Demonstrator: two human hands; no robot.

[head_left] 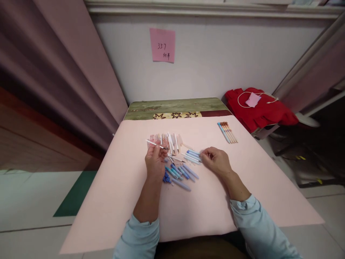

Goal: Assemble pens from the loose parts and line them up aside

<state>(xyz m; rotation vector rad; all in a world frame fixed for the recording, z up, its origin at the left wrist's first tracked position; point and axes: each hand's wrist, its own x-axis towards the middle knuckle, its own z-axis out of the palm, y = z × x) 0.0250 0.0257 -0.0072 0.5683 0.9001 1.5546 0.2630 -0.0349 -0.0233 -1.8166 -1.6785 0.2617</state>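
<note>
My left hand point(155, 158) pinches a thin white pen refill point(154, 144) with a dark tip, held slantwise above the pen parts. My right hand point(215, 160) has its fingers curled together at the right ends of several light blue pen barrels point(192, 157). What its fingertips grip, if anything, is hidden. More white refills point(173, 143) lie between the hands, beside pinkish clear barrels point(161, 137). Nearer to me are blue and teal pen parts point(176, 172), a lavender barrel point(181, 185) and a small pile of dark blue pieces point(166, 177), partly behind my left wrist.
A pale pink sheet point(121, 201) covers most of the table. Several pens with brown and blue tops point(228, 133) lie together at the right. Beyond the table's right edge, a red cloth point(258, 113) carries a white cable. A wall point(205, 61) stands behind.
</note>
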